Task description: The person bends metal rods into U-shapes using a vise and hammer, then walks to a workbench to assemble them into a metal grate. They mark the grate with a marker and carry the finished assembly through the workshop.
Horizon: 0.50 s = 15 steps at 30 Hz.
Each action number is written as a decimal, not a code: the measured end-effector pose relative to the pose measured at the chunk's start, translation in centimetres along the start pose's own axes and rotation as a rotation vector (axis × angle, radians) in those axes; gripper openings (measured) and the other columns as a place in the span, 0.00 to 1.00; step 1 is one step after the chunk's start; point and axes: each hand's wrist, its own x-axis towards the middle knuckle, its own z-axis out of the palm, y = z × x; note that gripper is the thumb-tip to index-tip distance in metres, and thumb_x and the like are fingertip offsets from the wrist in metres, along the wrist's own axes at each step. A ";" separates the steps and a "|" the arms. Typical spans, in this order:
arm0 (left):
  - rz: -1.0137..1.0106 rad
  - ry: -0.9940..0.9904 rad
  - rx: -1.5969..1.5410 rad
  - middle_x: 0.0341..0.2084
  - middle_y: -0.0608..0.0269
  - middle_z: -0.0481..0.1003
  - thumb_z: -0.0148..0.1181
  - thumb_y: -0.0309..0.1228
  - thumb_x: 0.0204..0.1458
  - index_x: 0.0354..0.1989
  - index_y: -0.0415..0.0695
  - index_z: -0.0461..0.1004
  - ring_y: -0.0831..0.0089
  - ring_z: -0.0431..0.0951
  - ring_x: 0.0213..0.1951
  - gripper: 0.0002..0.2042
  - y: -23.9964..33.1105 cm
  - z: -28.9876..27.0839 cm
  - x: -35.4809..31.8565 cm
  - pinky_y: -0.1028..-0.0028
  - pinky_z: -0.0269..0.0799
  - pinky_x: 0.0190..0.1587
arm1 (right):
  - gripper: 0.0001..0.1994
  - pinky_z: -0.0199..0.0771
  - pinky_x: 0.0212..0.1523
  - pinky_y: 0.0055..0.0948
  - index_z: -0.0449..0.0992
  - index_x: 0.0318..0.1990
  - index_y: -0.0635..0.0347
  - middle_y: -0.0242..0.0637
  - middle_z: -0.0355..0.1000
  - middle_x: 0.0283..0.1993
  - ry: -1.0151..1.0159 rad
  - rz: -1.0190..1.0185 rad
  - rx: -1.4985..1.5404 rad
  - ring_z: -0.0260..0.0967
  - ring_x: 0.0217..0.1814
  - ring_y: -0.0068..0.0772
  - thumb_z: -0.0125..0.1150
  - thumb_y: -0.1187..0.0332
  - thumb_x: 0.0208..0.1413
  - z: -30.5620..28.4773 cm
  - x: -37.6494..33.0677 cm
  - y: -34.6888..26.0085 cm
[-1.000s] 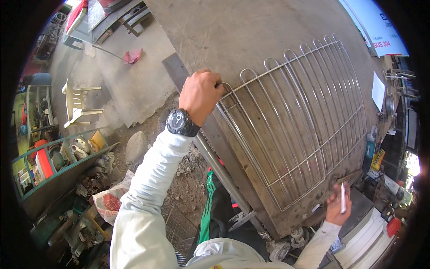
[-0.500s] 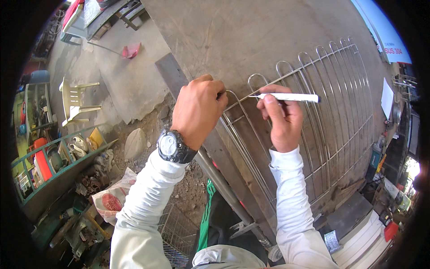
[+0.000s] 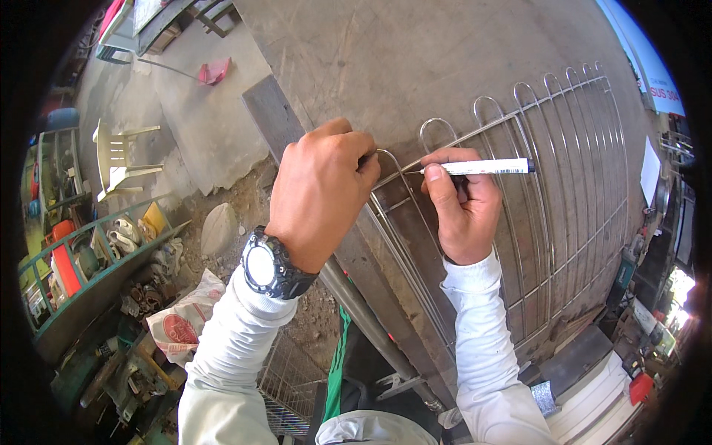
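Note:
A shiny metal wire rack [image 3: 549, 218], with looped rod ends along its far side, lies over a brown board. My right hand [image 3: 467, 204] pinches a white marker pen [image 3: 498, 167], its dark end pointing right. The pen's thin tip reaches left to the crossbar by the loop nearest my left hand; whether it touches the metal is too fine to tell. At the rack's left corner, my left hand [image 3: 324, 189] is closed, its fingertips beside that loop. What those fingers grip, if anything, is hidden. A black watch [image 3: 276, 267] circles my left wrist.
A round metal pipe [image 3: 363, 315] runs along the board's near edge. Left of it are a white printed sack [image 3: 180, 324], a wire basket [image 3: 288, 378], a pale plastic chair [image 3: 116, 163] and a green-framed shelf [image 3: 96, 267] of assorted items. White panels [image 3: 593, 411] lie at the lower right.
My right hand and the pen have moved slightly down, bringing the tip left toward the nearest loop. My left hand stays closed at the rack's corner. The view has shifted a little.

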 end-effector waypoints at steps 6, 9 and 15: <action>0.012 0.032 -0.006 0.26 0.53 0.75 0.66 0.26 0.46 0.34 0.40 0.82 0.55 0.77 0.28 0.07 -0.3 0.3 0.0 0.63 0.72 0.33 | 0.07 0.59 0.24 0.16 0.76 0.42 0.64 0.24 0.70 0.25 0.007 0.013 -0.066 0.62 0.24 0.11 0.61 0.69 0.64 0.0 0.0 -0.2; 0.019 0.033 -0.016 0.26 0.53 0.75 0.66 0.26 0.46 0.33 0.40 0.82 0.55 0.77 0.28 0.07 -0.2 0.2 -0.1 0.63 0.72 0.33 | 0.07 0.59 0.24 0.16 0.77 0.42 0.64 0.24 0.70 0.25 0.009 -0.003 -0.080 0.61 0.24 0.11 0.62 0.69 0.63 0.1 0.1 -0.2; 0.017 0.031 -0.008 0.25 0.53 0.75 0.66 0.26 0.45 0.33 0.40 0.82 0.54 0.77 0.28 0.07 -0.3 0.3 -0.1 0.63 0.71 0.32 | 0.07 0.59 0.25 0.16 0.77 0.42 0.64 0.24 0.70 0.25 0.009 -0.055 -0.119 0.61 0.24 0.11 0.62 0.69 0.63 0.1 0.2 -0.1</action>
